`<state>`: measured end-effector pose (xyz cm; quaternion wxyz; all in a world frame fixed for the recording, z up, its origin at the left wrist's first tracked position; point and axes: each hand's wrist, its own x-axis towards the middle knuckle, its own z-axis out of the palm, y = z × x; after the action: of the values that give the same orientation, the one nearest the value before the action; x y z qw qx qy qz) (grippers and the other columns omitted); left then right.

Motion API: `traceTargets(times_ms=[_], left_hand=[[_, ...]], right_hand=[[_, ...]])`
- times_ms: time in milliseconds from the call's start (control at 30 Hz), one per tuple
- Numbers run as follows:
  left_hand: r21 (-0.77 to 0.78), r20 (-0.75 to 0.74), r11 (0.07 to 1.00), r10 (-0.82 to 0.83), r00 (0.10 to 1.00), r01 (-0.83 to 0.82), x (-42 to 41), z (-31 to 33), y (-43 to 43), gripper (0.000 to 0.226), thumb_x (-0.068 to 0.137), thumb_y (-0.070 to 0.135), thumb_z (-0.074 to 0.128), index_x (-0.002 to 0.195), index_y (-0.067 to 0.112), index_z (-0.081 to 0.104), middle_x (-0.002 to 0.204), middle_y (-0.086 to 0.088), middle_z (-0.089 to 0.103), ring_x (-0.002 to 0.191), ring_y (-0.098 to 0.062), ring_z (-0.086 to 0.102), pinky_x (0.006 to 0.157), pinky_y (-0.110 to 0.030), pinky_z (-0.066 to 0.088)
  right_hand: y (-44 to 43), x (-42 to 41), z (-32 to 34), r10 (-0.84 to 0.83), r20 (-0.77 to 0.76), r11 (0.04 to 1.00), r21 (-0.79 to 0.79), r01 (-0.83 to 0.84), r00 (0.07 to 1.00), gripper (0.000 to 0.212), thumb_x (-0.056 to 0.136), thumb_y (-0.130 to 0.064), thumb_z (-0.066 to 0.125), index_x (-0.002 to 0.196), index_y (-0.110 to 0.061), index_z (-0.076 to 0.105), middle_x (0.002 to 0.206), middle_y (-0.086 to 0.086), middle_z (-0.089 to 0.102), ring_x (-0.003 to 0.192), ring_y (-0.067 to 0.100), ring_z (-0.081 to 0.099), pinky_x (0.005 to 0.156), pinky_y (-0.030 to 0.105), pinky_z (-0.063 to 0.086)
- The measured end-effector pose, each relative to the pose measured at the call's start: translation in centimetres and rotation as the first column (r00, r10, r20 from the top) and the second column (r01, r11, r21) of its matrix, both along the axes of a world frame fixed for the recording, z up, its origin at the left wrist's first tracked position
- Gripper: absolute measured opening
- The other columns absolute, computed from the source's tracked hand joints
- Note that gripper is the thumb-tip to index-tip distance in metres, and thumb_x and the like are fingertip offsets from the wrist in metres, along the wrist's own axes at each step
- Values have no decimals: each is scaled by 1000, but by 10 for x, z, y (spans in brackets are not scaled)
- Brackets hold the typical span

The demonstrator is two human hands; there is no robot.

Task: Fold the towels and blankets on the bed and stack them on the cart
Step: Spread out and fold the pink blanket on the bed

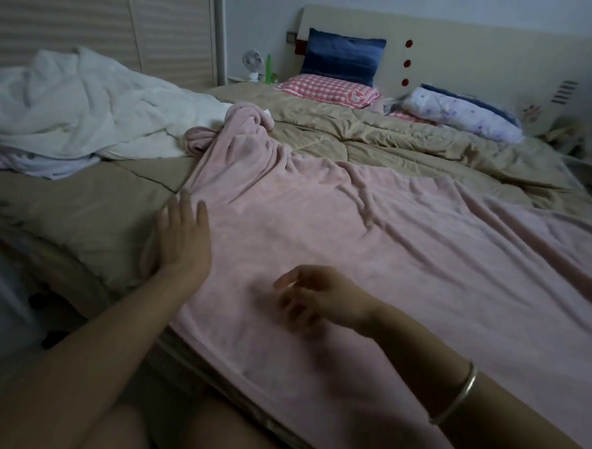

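Head view: pink blanket (373,235) laid out on the bed (82,213), no fold made yet!

Left hand (180,239) lies flat on the blanket's left edge, grip fully open, fingers straight. Right hand (318,297) hovers over the near part, blurred, grip loosely curled and apparently empty. The blanket's long axis runs from near right to far left, tapering to a twisted bunch that points at the crumpled white blanket (88,110). That one is unfolded too. No cart is in sight, so nearly everything looks left to do.
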<state>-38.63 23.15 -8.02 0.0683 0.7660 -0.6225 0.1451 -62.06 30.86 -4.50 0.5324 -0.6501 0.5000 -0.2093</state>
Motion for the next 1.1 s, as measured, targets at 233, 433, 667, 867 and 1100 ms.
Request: traceTargets(times_ms=[233, 433, 667, 867, 1100], left_hand=[[-36, -419, 816, -536, 733, 577, -207, 6, 6, 46, 93, 25, 48, 139, 21, 44, 155, -5, 28, 139, -26, 31, 113, -33, 24], [83, -450, 587, -699, 556, 805, -354, -12, 1, 58, 98, 31, 40, 152, 21, 22, 162, -4, 6, 148, -22, 11, 120, -36, 11], [291, -430, 468, -715, 551, 834, -402, -8, -28, 37, 92, 32, 48, 127, 25, 57, 137, -2, 54, 125, -25, 50, 104, -35, 42], [179, -485, 495, -708, 514, 850, -426, 19, -38, 26, 92, 25, 52, 111, 24, 69, 122, -2, 66, 115, -24, 58, 96, -30, 46], [56, -597, 532, -661, 455, 845, -484, 14, -27, 26, 88, 17, 53, 105, 26, 71, 116, 2, 69, 112, -21, 60, 97, -30, 46]], right_hand=[[-12, -187, -42, -479, -603, 854, -487, 181, 638, 46, 102, -37, 33, 146, -23, 35, 153, 4, 32, 142, 21, 25, 116, 33, 19], [39, -348, -80, -541, -790, 803, -381, 459, 289, 57, 99, -54, 18, 150, -30, 23, 160, -2, 12, 147, 22, 8, 120, 40, 5], [10, -441, -22, -859, -506, 397, -557, 729, 81, 26, 89, -31, 40, 74, -16, 56, 87, 10, 64, 83, 27, 60, 67, 31, 40], [0, -501, -3, -870, -493, 322, -555, 767, 9, 24, 85, -21, 45, 64, -15, 55, 80, 10, 63, 77, 30, 61, 60, 28, 41], [-23, -550, -6, -871, -413, 347, -135, 928, 266, 28, 94, -7, 51, 69, -16, 42, 70, 2, 44, 55, 12, 42, 27, 13, 32]])
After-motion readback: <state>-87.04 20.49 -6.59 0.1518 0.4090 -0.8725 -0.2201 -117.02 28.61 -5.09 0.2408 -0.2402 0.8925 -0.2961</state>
